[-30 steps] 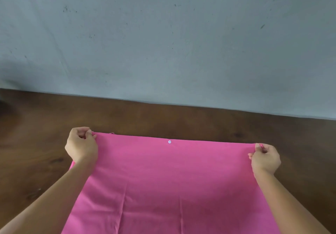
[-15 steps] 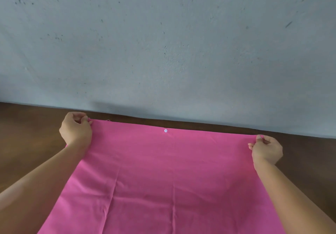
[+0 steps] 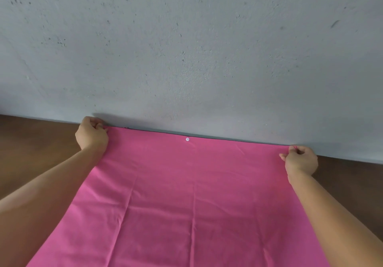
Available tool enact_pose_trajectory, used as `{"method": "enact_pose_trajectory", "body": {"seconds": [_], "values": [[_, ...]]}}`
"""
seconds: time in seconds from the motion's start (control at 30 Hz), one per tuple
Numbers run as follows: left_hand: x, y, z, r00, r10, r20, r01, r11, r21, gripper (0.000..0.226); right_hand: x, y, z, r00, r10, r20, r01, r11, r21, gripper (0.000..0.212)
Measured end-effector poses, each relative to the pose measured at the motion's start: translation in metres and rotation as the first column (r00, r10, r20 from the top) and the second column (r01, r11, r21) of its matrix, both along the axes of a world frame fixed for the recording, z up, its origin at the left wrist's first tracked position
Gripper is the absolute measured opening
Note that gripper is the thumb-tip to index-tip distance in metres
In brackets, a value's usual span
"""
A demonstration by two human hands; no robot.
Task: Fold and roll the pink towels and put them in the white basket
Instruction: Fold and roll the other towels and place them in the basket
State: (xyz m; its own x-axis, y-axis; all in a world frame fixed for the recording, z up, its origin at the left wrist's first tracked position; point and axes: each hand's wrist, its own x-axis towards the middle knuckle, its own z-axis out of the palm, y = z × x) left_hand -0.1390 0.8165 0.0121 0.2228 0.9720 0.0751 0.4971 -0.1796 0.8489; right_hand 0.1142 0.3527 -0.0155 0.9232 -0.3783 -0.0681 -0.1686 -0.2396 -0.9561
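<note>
Towel (image 3: 186, 200), pink, lies spread out flat on the table (image 3: 35, 152), its far edge running along the foot of the wall (image 3: 186, 49). It covers most of the lower middle of the view and runs out of sight at the bottom edge. Faint straight creases cross the cloth, several running lengthwise toward the person and one crosswise near the middle. A small white snap (image 3: 187, 139) sits just inside the far edge, about midway between the two corners.

Left hand (image 3: 91, 135) pinches the far left corner of the towel, fingers curled in with the thumb pressed against them on the cloth. Right hand (image 3: 300, 159) pinches the far right corner in the same way, fingers curled tight round the hem. Both hands are close to the wall, and the edge between them is stretched straight. Both forearms are bare and reach in from the lower corners, the left one lying over the towel's left side.

The table is dark brown wood, showing on either side of the towel. The wall is pale grey, rough, and flecked with small dark marks. A thin shadow lies along the seam where wall meets table.
</note>
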Motion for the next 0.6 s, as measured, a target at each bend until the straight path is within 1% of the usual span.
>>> {"method": "enact_pose_trajectory", "body": {"seconds": [0.07, 0.17, 0.23, 0.3, 0.37, 0.43, 0.53, 0.6], "values": [[-0.001, 0.002, 0.001, 0.999, -0.033, -0.017, 0.032, 0.999, -0.017, 0.016, -0.001, 0.0, 0.002, 1.0, 0.005, -0.001, -0.005, 1.0, 0.014, 0.015], [-0.008, -0.001, 0.002, 0.992, -0.112, -0.055, 0.11, 0.994, -0.024, 0.024, -0.003, -0.003, 0.006, 0.999, 0.042, 0.0, -0.042, 0.999, 0.025, 0.021], [-0.012, -0.011, 0.006, 0.987, -0.137, -0.085, 0.137, 0.991, -0.002, 0.032, -0.006, -0.005, 0.011, 0.995, 0.099, -0.013, -0.099, 0.995, -0.001, 0.022], [-0.016, -0.027, 0.01, 0.974, -0.179, -0.141, 0.187, 0.981, 0.047, 0.038, -0.011, -0.008, 0.018, 0.989, 0.147, -0.025, -0.146, 0.989, 0.015, 0.026], [-0.02, -0.045, 0.015, 0.95, -0.253, -0.182, 0.272, 0.959, 0.085, 0.041, -0.019, -0.011, 0.024, 0.984, 0.179, -0.018, -0.179, 0.984, 0.027, 0.036], [-0.024, -0.064, 0.019, 0.922, -0.323, -0.213, 0.351, 0.93, 0.108, 0.039, -0.034, -0.015, 0.027, 0.98, 0.199, 0.004, -0.199, 0.98, 0.01, 0.044], [-0.031, -0.094, 0.021, 0.878, -0.42, -0.23, 0.458, 0.877, 0.146, 0.032, -0.061, -0.025, 0.025, 0.97, 0.238, 0.04, -0.237, 0.971, -0.037, 0.039], [-0.034, -0.117, 0.02, 0.827, -0.507, -0.243, 0.55, 0.82, 0.16, 0.03, -0.084, -0.036, 0.025, 0.963, 0.265, 0.057, -0.262, 0.963, -0.058, 0.033]]}}
